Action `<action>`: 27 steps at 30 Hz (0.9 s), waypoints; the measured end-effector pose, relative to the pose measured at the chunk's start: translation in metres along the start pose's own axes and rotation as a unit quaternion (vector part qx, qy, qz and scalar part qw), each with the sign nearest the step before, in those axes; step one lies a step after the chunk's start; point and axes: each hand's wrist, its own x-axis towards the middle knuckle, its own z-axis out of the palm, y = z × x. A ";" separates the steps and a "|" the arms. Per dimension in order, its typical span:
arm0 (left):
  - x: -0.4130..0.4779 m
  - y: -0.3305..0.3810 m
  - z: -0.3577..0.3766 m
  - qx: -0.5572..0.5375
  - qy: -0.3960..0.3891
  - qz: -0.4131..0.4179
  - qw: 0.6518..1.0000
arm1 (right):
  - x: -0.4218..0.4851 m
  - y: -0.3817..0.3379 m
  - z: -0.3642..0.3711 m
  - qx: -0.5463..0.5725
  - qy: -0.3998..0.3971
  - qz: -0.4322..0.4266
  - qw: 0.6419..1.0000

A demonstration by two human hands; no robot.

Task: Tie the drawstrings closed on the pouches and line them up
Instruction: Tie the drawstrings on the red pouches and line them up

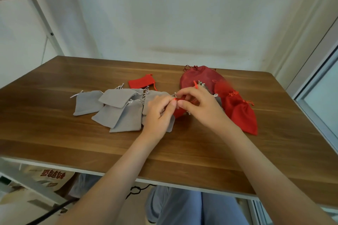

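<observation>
Fingers (171,105) pinching red drawstring (176,99), pouch (178,112) long axis near-to-far, mouth pointing away

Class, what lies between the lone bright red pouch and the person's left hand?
Overlapping grey pouches lie between the lone red pouch and the left hand, as the head view shows.

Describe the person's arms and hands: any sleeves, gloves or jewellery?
The left arm and right arm are bare, with no sleeves in view. The left hand and right hand wear no gloves, and no rings, watch or bracelet show.
</observation>
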 end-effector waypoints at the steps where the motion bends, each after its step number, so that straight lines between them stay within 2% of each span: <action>1: 0.000 -0.001 0.000 0.000 0.004 0.001 1.000 | 0.002 -0.001 0.001 -0.025 -0.011 -0.001 1.000; 5: -0.003 0.000 0.000 -0.088 -0.014 -0.044 0.995 | 0.010 0.002 0.002 -0.054 -0.050 -0.009 0.997; 9: -0.004 0.001 0.002 -0.181 -0.043 -0.114 0.976 | 0.014 0.007 0.004 -0.026 -0.070 -0.007 0.997; 16: -0.002 -0.002 0.004 -0.132 -0.047 -0.144 0.980 | 0.009 0.005 0.000 -0.024 -0.073 0.007 0.997; 20: -0.003 -0.003 0.005 -0.064 -0.029 -0.133 0.989 | 0.009 0.002 -0.008 0.104 -0.088 0.020 0.990; 22: -0.003 -0.004 0.005 -0.022 -0.019 -0.121 0.992 | 0.010 0.002 -0.008 0.121 -0.089 0.018 0.988; 27: -0.002 0.004 0.005 -0.055 -0.047 -0.160 0.984 | 0.013 0.008 0.001 0.120 -0.059 0.023 0.991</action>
